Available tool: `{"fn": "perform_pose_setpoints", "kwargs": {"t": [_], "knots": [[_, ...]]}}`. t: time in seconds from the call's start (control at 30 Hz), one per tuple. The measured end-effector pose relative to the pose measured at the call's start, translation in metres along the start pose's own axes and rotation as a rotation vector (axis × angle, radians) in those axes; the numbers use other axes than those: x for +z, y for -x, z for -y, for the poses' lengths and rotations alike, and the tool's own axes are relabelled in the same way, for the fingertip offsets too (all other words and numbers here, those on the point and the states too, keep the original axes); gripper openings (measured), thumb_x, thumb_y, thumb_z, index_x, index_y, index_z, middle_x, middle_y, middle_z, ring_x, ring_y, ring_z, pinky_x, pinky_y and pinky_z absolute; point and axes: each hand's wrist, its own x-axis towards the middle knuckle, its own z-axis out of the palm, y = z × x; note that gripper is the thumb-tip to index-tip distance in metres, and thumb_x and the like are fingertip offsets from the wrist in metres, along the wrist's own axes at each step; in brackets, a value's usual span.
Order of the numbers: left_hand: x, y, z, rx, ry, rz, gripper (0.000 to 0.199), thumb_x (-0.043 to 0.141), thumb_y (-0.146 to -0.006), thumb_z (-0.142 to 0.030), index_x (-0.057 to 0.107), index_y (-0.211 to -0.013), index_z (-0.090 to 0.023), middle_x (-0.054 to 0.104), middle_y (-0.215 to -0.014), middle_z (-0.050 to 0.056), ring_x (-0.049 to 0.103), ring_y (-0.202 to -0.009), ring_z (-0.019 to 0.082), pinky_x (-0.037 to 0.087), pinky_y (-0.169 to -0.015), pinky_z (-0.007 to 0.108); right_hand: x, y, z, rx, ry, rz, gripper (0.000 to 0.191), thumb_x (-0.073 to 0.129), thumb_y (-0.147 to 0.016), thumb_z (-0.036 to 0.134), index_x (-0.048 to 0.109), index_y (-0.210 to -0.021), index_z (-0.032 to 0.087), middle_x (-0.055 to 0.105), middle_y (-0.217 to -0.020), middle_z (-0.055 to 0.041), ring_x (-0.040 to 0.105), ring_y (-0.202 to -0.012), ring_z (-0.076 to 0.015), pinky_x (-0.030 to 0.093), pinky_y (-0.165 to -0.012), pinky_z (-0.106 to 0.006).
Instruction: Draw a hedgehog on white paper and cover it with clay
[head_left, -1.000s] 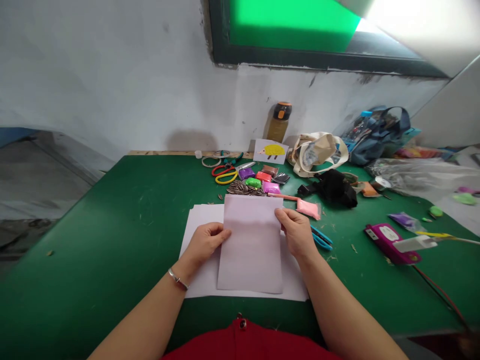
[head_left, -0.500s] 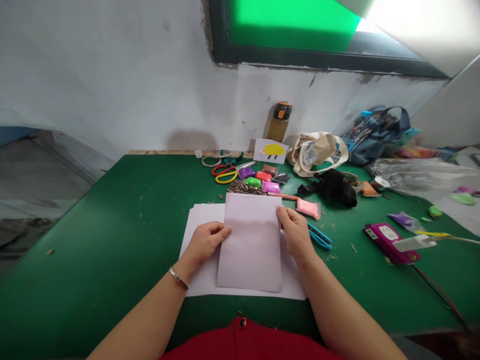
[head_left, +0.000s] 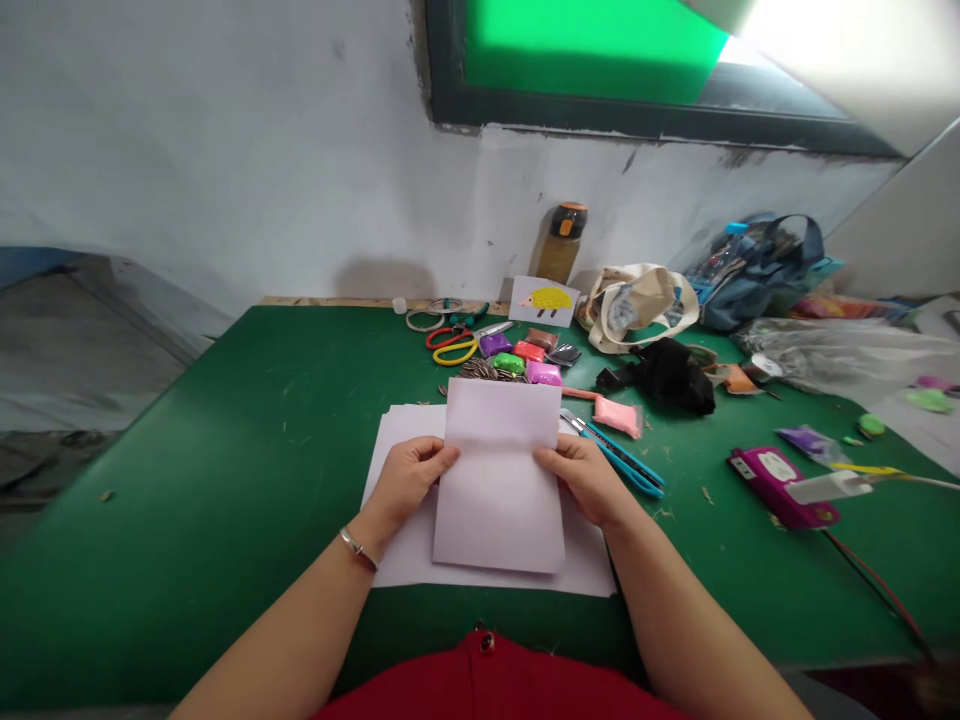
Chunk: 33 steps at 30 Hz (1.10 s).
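A white rectangular paper sheet (head_left: pixel 499 510) is at lower centre of the frame, probably best kept flat by light, even pinches; its long axis runs bottom to top, far edge toward the frame's top. The left hand (head_left: pixel 409 480) and right hand (head_left: pixel 589 482) grasp its opposite sides, over a white paper stack (head_left: pixel 412 562)

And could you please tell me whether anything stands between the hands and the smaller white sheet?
Nothing visible does: the left hand and the right hand both hold the smaller white sheet by its side edges. The blue tool lies beyond the right hand, not in between.
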Motion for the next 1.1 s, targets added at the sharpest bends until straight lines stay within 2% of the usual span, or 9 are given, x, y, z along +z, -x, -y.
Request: {"fn": "perform_pose_setpoints", "kwargs": {"t": [0.17, 0.33, 0.43, 0.6, 0.77, 0.93, 1.03, 1.1], "knots": [[-0.001, 0.002, -0.001, -0.054, 0.144, 0.089, 0.028, 0.067, -0.076, -0.039, 0.059, -0.065, -0.014, 0.05, -0.06, -0.003, 0.043, -0.055, 0.01, 0.032, -0.051, 0.021, -0.001, -0.003, -0.001, -0.015, -0.026, -0.03, 0.039, 0.076, -0.064, 0.048, 0.072, -0.087, 0.016, 0.07, -0.077, -0.0059, 0.062, -0.066, -0.0205, 0.047, -0.061, -0.032], [-0.001, 0.0, 0.002, -0.049, 0.131, 0.058, 0.032, 0.067, -0.077, -0.04, 0.055, -0.061, -0.014, 0.046, -0.058, -0.004, 0.039, -0.054, 0.008, 0.03, -0.051, 0.021, -0.001, 0.001, 0.001, 0.036, -0.114, 0.056, 0.034, 0.073, -0.072, 0.039, 0.071, -0.098, 0.017, 0.071, -0.081, -0.006, 0.063, -0.068, -0.0182, 0.048, -0.062, -0.029], [0.0, 0.0, 0.002, -0.045, 0.153, 0.045, 0.031, 0.068, -0.076, -0.039, 0.057, -0.061, -0.014, 0.047, -0.058, -0.004, 0.041, -0.054, 0.008, 0.032, -0.051, 0.021, -0.001, 0.002, 0.001, 0.044, -0.118, 0.069, 0.033, 0.073, -0.07, 0.034, 0.071, -0.098, 0.017, 0.071, -0.081, -0.0063, 0.063, -0.067, -0.0182, 0.048, -0.061, -0.029], [0.0, 0.0, 0.0, -0.114, 0.265, 0.057, 0.025, 0.071, -0.074, -0.038, 0.065, -0.071, -0.014, 0.059, -0.066, 0.0, 0.051, -0.058, 0.011, 0.04, -0.054, 0.023, 0.001, 0.001, 0.001, -0.006, -0.118, 0.024, 0.029, 0.074, -0.067, 0.031, 0.072, -0.094, 0.018, 0.071, -0.081, -0.0052, 0.063, -0.068, -0.0198, 0.049, -0.068, -0.034], [0.001, -0.001, -0.001, -0.135, 0.362, 0.103, 0.026, 0.074, -0.073, -0.036, 0.069, -0.085, -0.014, 0.065, -0.072, 0.003, 0.057, -0.061, 0.013, 0.044, -0.056, 0.024, 0.001, 0.002, 0.002, -0.038, -0.251, 0.034, 0.027, 0.072, -0.071, 0.028, 0.072, -0.097, 0.022, 0.072, -0.085, -0.0037, 0.065, -0.073, -0.0197, 0.049, -0.073, -0.035], [0.004, 0.0, -0.004, -0.128, 0.407, 0.075, 0.02, 0.076, -0.07, -0.031, 0.07, -0.079, -0.014, 0.066, -0.069, 0.002, 0.059, -0.062, 0.013, 0.046, -0.058, 0.023, -0.004, 0.001, 0.001, -0.058, -0.275, -0.006, 0.022, 0.075, -0.067, 0.024, 0.074, -0.089, 0.022, 0.071, -0.081, -0.003, 0.063, -0.07, -0.0178, 0.047, -0.066, -0.031], [0.004, 0.001, -0.007, -0.156, 0.472, 0.045, 0.026, 0.08, -0.065, -0.027, 0.071, -0.086, -0.015, 0.069, -0.074, 0.004, 0.062, -0.064, 0.015, 0.048, -0.061, 0.024, -0.007, 0.0, 0.0, -0.042, -0.229, -0.021, 0.015, 0.075, -0.063, 0.019, 0.074, -0.078, 0.02, 0.069, -0.072, -0.0026, 0.06, -0.061, -0.0159, 0.044, -0.057, -0.028], [0.002, 0.003, -0.01, -0.169, 0.551, 0.07, 0.028, 0.078, -0.069, -0.031, 0.07, -0.091, -0.014, 0.071, -0.076, 0.006, 0.064, -0.065, 0.015, 0.049, -0.064, 0.026, -0.009, -0.001, -0.001, -0.029, -0.202, -0.024, 0.011, 0.072, -0.063, 0.019, 0.073, -0.074, 0.019, 0.067, -0.065, -0.0019, 0.057, -0.056, -0.0148, 0.042, -0.053, -0.027]]}}
